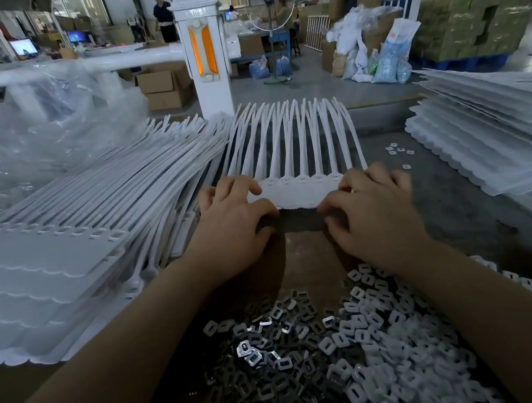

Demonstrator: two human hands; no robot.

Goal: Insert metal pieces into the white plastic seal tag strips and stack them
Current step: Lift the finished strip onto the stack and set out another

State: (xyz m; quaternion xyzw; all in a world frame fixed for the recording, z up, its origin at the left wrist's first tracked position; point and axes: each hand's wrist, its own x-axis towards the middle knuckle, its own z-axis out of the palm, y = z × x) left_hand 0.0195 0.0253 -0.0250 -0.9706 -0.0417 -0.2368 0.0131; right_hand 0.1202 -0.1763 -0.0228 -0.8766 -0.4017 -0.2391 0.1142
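Nearest, a heap of small square metal pieces (277,360) beside a heap of small white plastic squares (392,336), both on the brown worktop (305,256). Just past them, left hand (237,225) and right hand (373,211), each with curled fingers pinching one end of a white plastic seal tag strip (299,187), held between them above the worktop, long thin tails fanning up and away. To the left, a big stack of flat white tag strips (47,261). To the right, another stack of white strips (491,140). Behind, a white post with an orange panel (203,55).
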